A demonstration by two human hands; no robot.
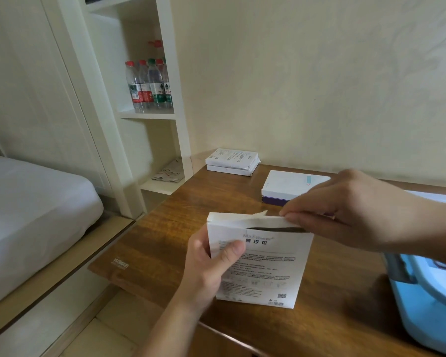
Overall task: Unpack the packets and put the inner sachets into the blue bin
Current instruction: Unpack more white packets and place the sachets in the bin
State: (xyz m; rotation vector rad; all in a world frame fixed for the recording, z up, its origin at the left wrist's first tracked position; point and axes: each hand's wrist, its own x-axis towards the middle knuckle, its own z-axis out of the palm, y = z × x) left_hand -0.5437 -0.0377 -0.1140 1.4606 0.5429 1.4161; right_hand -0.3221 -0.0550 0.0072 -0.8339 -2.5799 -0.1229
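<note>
Your left hand (pixel 211 264) grips the white packet (pixel 258 258) by its left edge, with the thumb lying flat across the printed front. It holds the packet up over the wooden table (pixel 165 238). Your right hand (pixel 345 215) pinches the torn strip (pixel 268 219) at the top of the packet, near the right corner. The strip is partly pulled away, and a dark slot shows under it, so the packet looks about half open. To do this step well, I think you should keep the left hand steady and squeeze only the edge, so you do not crush what is inside. Pull the strip along the top edge in one smooth move, not up and away, so the card tears in a neat line. Go slowly near the corner, because the strip could snap off there. I cannot see any sachets yet; they must be hidden in the slot. The blue bin (pixel 422 292) sits at the right side of the table, just under your right arm, so it is an easy reach once the top is open. More packets wait further back: one stack (pixel 232 162) near the wall and another stack (pixel 289 186) closer to your right hand. Some water bottles (pixel 150 83) stand on a white shelf (pixel 147 114) to the left.
</note>
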